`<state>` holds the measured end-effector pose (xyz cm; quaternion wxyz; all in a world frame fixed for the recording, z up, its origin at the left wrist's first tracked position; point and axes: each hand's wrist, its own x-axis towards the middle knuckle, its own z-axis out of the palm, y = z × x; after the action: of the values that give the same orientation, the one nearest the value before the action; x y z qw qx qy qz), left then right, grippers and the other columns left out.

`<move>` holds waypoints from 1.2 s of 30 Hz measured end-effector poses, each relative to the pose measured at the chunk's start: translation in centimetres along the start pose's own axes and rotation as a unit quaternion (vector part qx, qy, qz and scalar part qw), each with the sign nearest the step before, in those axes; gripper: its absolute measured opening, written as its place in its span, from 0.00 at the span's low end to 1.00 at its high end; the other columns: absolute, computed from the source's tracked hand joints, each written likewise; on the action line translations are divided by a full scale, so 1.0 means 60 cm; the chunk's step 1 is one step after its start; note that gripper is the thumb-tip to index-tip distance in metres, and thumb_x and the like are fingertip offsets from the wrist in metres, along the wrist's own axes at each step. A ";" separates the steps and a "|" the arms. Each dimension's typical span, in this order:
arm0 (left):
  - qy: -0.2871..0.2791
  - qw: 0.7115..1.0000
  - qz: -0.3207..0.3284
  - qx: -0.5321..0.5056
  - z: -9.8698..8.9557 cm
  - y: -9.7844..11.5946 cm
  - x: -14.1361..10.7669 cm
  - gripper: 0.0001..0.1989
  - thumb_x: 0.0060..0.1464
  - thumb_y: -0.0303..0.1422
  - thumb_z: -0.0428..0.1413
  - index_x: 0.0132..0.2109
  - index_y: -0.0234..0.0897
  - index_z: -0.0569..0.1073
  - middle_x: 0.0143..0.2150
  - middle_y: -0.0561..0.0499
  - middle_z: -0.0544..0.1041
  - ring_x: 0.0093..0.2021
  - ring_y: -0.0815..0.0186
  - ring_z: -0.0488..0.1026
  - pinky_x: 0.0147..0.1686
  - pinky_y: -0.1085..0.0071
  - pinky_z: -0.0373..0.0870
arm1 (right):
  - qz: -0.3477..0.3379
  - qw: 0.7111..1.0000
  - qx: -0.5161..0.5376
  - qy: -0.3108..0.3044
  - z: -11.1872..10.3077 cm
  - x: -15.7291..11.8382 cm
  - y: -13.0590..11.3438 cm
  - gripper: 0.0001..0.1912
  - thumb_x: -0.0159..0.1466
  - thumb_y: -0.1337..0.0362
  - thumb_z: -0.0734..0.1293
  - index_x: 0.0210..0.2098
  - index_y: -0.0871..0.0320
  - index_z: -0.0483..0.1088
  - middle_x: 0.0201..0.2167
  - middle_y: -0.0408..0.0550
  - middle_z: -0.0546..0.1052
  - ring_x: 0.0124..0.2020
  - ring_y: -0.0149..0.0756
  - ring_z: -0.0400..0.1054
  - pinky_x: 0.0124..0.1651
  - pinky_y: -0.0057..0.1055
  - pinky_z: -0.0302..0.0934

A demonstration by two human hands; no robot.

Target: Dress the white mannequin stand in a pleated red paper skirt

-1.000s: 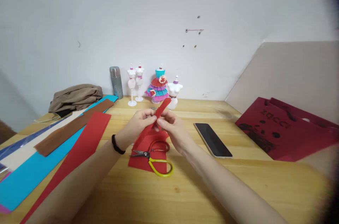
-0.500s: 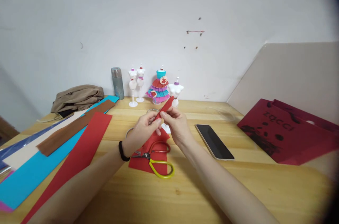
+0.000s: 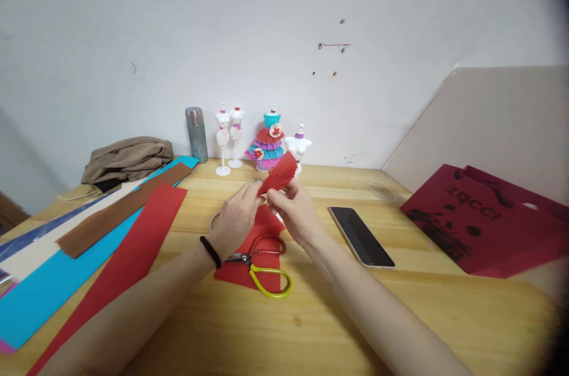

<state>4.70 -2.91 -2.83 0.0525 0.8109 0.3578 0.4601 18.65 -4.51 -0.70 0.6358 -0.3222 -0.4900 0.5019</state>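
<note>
A pleated piece of red paper (image 3: 282, 173) fans out at its upper end between my two hands, over the middle of the table. My left hand (image 3: 237, 213) is closed on its gathered lower end. Fingers and thumb of my right hand (image 3: 291, 207) pinch its right side. Beneath my hands lies a flat red sheet (image 3: 267, 257), with scissors (image 3: 249, 260) on top, one handle loop red and the other yellow. Part of the scissors' blades is hidden near my left wrist, which wears a black band.
Left: red strip (image 3: 153, 228), brown strip (image 3: 128, 210), blue strip (image 3: 57, 299) and brown cloth (image 3: 128, 159). Behind: flask (image 3: 196, 136), white mannequins (image 3: 299, 147) and a ruffled dress on a stand (image 3: 270, 145). Right: phone (image 3: 361, 236) and dark red bag (image 3: 484, 222).
The red piece has turned and spread from a narrow folded strip into a pleated fan. My left hand has rotated, its back now more toward the camera. The view has shifted slightly.
</note>
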 end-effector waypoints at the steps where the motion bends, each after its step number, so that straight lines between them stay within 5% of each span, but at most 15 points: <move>1: 0.001 1.000 0.022 0.013 0.003 -0.003 -0.002 0.12 0.64 0.26 0.45 0.51 0.36 0.69 0.45 0.44 0.77 0.46 0.60 0.75 0.45 0.64 0.72 | 0.000 1.000 0.000 0.006 0.000 0.000 -0.001 0.17 0.48 0.57 0.77 0.33 0.56 0.72 0.24 0.39 0.71 0.19 0.25 0.57 0.24 0.29 0.53; 5: -0.010 0.999 0.037 0.017 0.013 -0.010 -0.009 0.14 0.65 0.26 0.46 0.56 0.36 0.66 0.49 0.43 0.76 0.49 0.59 0.74 0.48 0.62 0.72 | 0.002 1.000 0.000 0.019 -0.002 0.001 -0.002 0.15 0.47 0.59 0.78 0.29 0.57 0.71 0.23 0.40 0.72 0.19 0.26 0.58 0.25 0.29 0.54; 13: -0.044 0.989 -0.124 -0.073 0.017 0.014 -0.006 0.12 0.62 0.27 0.49 0.52 0.39 0.68 0.49 0.46 0.77 0.51 0.59 0.74 0.51 0.59 0.71 | -0.005 0.997 -0.061 0.037 -0.007 0.004 -0.005 0.12 0.49 0.60 0.75 0.30 0.57 0.72 0.18 0.37 0.70 0.17 0.27 0.58 0.24 0.29 0.54; 18: -0.030 0.982 -0.152 -0.105 0.017 0.029 -0.007 0.12 0.61 0.27 0.48 0.51 0.38 0.68 0.48 0.44 0.77 0.51 0.58 0.73 0.52 0.59 0.69 | -0.006 0.993 -0.100 0.055 -0.002 0.000 -0.012 0.11 0.49 0.60 0.73 0.29 0.57 0.71 0.17 0.37 0.68 0.17 0.27 0.58 0.22 0.29 0.54; 27: -0.027 0.966 -0.209 -0.147 0.018 0.040 -0.019 0.09 0.64 0.34 0.45 0.45 0.38 0.68 0.29 0.54 0.70 0.33 0.63 0.70 0.40 0.65 0.65 | 0.008 0.993 -0.100 0.069 0.003 -0.003 -0.014 0.16 0.47 0.57 0.74 0.31 0.57 0.69 0.19 0.37 0.69 0.16 0.27 0.61 0.21 0.29 0.53; 33: -0.038 0.950 -0.224 -0.213 0.009 0.030 -0.004 0.08 0.64 0.34 0.45 0.41 0.38 0.67 0.28 0.55 0.68 0.30 0.67 0.68 0.36 0.68 0.64 | -0.109 0.968 -0.143 0.174 -0.027 0.013 -0.011 0.10 0.55 0.57 0.70 0.31 0.56 0.68 0.21 0.36 0.64 0.19 0.27 0.56 0.23 0.29 0.52; 36: -0.014 0.934 -0.254 -0.251 0.011 0.019 0.014 0.09 0.64 0.35 0.44 0.38 0.38 0.66 0.27 0.56 0.67 0.29 0.68 0.68 0.34 0.70 0.65 | -0.177 0.942 -0.160 0.238 -0.056 0.032 -0.009 0.09 0.56 0.60 0.68 0.36 0.55 0.68 0.28 0.41 0.69 0.28 0.31 0.63 0.33 0.32 0.60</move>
<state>6.11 -3.05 -2.13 0.3748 0.6591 0.4241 0.4952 22.01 -2.53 -0.70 0.7527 -0.4377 -0.4471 0.2051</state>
